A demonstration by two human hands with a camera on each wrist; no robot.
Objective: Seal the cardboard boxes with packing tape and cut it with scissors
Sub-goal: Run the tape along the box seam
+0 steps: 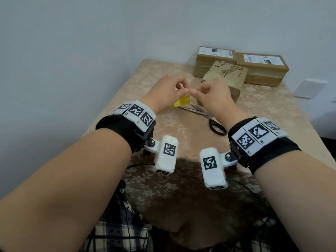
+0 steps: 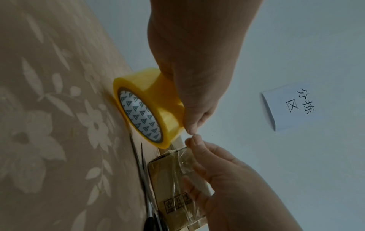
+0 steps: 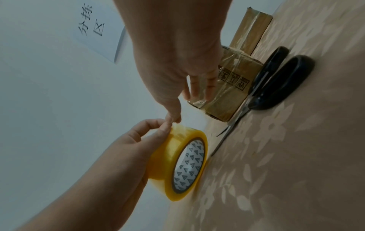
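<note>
Both grips on glossy tape roll

1. The tape roll is glossy yellow plastic on a printed paper core.
2. The scissors have bare metal blades and shiny black plastic handles.
3. The nearest box is matt brown cardboard under glossy clear tape.
4. The surface wears a beige floral cloth.

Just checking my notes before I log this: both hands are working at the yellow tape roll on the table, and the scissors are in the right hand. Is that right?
Not quite. The scissors lie on the table, untouched; the head view shows this. The right hand pinches at the tape's end beside the left hand, which holds the yellow tape roll.
</note>
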